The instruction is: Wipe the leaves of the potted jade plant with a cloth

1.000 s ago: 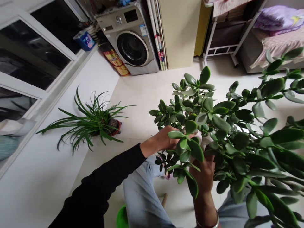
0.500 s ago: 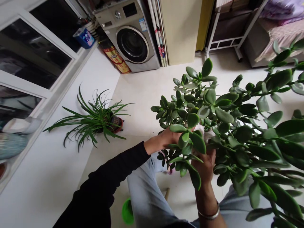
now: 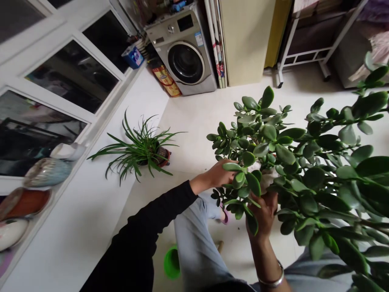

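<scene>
The floor [image 3: 191, 115] was pale, smooth tile, bounded by a white wall [image 3: 88, 202] beneath a window [image 3: 73, 77] with dark panes. Against the far side stood one grey washing machine [image 3: 162, 38] with one round door. The sill [image 3: 105, 119] carried one blue box [image 3: 133, 57] and a row of four rounded pots [image 3: 48, 172]: two white, one ribbed and bluish, one reddish-brown. One potted plant [image 3: 136, 150] with long, narrow leaves stood beside the wall; one round green bucket [image 3: 167, 263] was near the person's leg [image 3: 194, 239]. One bush [image 3: 314, 178] with thick, glossy, oval leaves stood before the person. One soft, pale cloth [image 3: 268, 181] was among its leaves, just above the right hand [image 3: 265, 213]; the left hand [image 3: 221, 173] was nearby, its fingertips hidden. Foliage covered both grips; whether either was closed could not be told.
</scene>
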A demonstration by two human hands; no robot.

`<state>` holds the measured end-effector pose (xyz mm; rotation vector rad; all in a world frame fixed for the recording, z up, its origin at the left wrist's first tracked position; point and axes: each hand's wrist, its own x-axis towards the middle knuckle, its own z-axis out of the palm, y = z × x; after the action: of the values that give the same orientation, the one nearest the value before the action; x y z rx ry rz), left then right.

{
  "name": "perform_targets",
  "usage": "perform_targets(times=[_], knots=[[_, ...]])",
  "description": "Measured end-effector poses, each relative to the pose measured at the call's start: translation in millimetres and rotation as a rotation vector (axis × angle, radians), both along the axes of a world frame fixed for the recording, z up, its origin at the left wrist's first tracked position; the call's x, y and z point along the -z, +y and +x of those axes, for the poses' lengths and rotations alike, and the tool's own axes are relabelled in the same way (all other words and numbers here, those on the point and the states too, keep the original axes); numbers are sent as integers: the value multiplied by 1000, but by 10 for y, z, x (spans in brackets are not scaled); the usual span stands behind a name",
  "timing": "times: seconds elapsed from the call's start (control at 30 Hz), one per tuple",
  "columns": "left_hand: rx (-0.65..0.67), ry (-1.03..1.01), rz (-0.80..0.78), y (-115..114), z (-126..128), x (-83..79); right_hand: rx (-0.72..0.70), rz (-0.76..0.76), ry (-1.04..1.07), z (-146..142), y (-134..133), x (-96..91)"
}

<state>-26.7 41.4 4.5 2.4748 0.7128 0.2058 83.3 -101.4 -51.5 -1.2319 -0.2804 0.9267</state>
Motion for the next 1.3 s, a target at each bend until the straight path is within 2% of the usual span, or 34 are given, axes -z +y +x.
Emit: perform_targets(times=[0.07, 0.1, 0.27, 0.4, 0.6, 0.67, 0.73, 0.8, 0.9, 1.0, 1.17, 1.3], knots=[[-56, -89, -136, -44, -47, 31, -2, 27, 39, -14, -69, 10], [-124, -142, -208, -73, -72, 44, -1, 27, 44, -19, -100, 11], [-573, -375, -409, -356, -215, 96, 41, -99, 108, -65, -224, -53], [-818, -652, -526, -786, -322, 170, 11, -88, 211, -117, -381, -156], [-1195, -907, -584, -1531, -398, 321, -181, -186, 383, -174, -886, -163], [-1330, -1010, -589, -1723, -405, 305, -249, -194, 380, -178, -1081, -206], [-1421, -1125, -665, -1863, -398, 222, -270, -186, 356, -174, -1255, -319], [-1406, -1235, -804, -1953, -369, 79, -261, -148, 314, -170, -1396, -496], [-1250, -1364, -977, -2024, -290, -180, -215, -21, 201, -166, -1547, -798], [-1093, -1432, -1013, -2056, -202, -389, -141, 88, 71, -142, -1649, -1005], [-969, -1468, -921, -2056, -139, -580, -53, 158, -125, -34, -1722, -1044], [-922, -1513, -951, -1936, -158, -591, -90, 144, -235, 51, -1613, -1035]])
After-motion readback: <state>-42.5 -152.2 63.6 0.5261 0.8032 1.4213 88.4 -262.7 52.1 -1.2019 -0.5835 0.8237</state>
